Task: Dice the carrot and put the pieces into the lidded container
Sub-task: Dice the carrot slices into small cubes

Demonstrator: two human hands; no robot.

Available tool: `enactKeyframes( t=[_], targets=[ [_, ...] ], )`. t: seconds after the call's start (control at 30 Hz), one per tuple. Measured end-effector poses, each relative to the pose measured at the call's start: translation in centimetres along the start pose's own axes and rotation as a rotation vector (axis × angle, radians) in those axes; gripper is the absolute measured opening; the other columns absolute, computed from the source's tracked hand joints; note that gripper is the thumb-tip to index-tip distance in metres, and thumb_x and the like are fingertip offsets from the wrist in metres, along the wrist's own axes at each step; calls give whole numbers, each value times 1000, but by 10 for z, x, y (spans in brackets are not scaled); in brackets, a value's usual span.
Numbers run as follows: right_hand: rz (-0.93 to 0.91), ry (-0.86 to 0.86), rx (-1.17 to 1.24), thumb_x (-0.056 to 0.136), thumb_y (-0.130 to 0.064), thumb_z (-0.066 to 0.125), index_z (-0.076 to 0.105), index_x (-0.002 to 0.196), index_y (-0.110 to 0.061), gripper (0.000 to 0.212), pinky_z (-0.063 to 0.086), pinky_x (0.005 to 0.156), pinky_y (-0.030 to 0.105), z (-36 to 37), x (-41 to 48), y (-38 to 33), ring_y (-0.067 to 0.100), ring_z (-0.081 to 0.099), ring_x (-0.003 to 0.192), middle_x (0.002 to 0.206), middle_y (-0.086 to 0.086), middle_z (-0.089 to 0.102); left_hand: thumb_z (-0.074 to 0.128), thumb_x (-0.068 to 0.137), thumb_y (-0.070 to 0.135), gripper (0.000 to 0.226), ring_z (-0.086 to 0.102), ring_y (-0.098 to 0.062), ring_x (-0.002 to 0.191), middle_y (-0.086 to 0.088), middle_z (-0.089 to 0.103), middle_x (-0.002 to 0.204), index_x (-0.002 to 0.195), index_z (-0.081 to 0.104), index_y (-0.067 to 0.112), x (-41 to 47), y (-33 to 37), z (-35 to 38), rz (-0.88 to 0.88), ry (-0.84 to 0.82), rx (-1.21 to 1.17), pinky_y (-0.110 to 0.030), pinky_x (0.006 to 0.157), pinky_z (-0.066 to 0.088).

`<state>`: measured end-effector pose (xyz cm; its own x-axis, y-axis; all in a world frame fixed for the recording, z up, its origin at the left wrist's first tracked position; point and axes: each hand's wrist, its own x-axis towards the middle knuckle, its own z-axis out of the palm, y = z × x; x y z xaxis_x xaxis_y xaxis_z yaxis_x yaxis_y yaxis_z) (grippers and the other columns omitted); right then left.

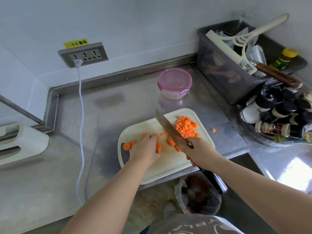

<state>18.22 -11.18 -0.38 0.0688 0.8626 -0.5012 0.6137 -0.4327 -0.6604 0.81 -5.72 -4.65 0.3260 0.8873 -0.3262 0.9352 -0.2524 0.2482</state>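
Orange carrot chunk (pixel 158 147), centre frame on the cream plastic cutting board (pixel 168 166), is held by the curled left hand (pixel 146 149). The right hand (pixel 200 152) grasps the steel cleaver (pixel 170 129), whose blade is just beside the chunk. Hazard: a slipping chunk could bring fingertips under the blade. The round pink-lidded container (pixel 175 81), upper centre, is closed.
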Motion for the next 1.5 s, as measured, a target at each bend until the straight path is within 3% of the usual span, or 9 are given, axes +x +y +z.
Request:
enactKeyframes(
  t=[0.17, 0.3, 0.4, 0.5, 0.67, 0.87, 0.97, 1.13, 1.5],
  targets=[
    [-4, -16, -55, 95, -22, 46, 49, 78, -14, 19, 38, 40, 20, 25, 2, 6, 16, 51, 45, 69, 7, 57, 62, 83, 22, 37, 59, -24, 107, -1, 57, 123, 120, 57, 19, -2, -4, 12, -154, 49, -324, -41, 91, 47],
    [-32, 15, -38, 95, -18, 47, 43, 70, -22, 25, 37, 53, 28, 45, 0, 13, 18, 48, 54, 65, 0, 50, 63, 89, 22, 14, 58, -14, 89, 4, 63, 91, 98, 67, 12, -8, -2, 9, -232, 122, -575, -29, 85, 45],
    [-53, 28, -32, 96, -19, 46, 46, 76, -21, 19, 42, 58, 30, 50, 1, 15, 22, 51, 60, 66, -2, 49, 64, 89, 21, 10, 57, -17, 85, -6, 69, 91, 80, 66, 22, -7, 4, 9, -277, 137, -649, -33, 82, 45],
    [-57, 40, -60, 96, -19, 45, 45, 75, -19, 21, 41, 59, 32, 50, 2, 16, 22, 52, 62, 69, 2, 52, 64, 90, 20, 16, 62, -22, 93, -9, 71, 100, 98, 72, 10, -6, 12, 10, -343, 154, -683, -29, 79, 45],
    [-62, 52, -131, 97, -16, 39, 45, 80, -9, 19, 41, 68, 36, 47, 2, 19, 26, 49, 75, 80, 9, 52, 70, 85, 29, 20, 64, -18, 93, -3, 71, 98, 101, 70, 16, 1, 15, 15, -458, 94, -787, -24, 74, 43],
    [-79, 15, -258, 101, -24, 34, 45, 91, -15, 18, 49, 77, 40, 49, 6, 15, 29, 56, 85, 89, 7, 55, 74, 79, 25, 14, 65, -18, 92, -4, 72, 93, 76, 60, 25, 7, 10, 17, -526, 53, -881, -25, 76, 47],
    [-124, 102, -268, 101, -25, 33, 45, 89, -14, 20, 48, 70, 40, 45, 0, 14, 32, 56, 79, 80, 6, 53, 75, 75, 18, 21, 68, -25, 87, -4, 72, 79, 64, 59, 26, 10, 9, 20, -543, 52, -938, -39, 85, 55],
    [-156, 102, -322, 101, -24, 33, 43, 94, -17, 14, 43, 65, 34, 50, -5, 13, 27, 51, 72, 81, 3, 51, 73, 76, 15, 20, 69, -27, 86, -4, 70, 73, 64, 60, 25, 11, 9, 21, -552, 54, -976, -43, 85, 55],
    [-146, 89, -367, 101, -21, 33, 50, 109, -15, 20, 53, 76, 43, 52, -5, 14, 28, 60, 81, 91, 6, 60, 73, 77, 15, 19, 69, -24, 86, -2, 71, 74, 65, 62, 26, 9, 9, 23, -544, 67, -1000, -42, 86, 55]
  ],
)
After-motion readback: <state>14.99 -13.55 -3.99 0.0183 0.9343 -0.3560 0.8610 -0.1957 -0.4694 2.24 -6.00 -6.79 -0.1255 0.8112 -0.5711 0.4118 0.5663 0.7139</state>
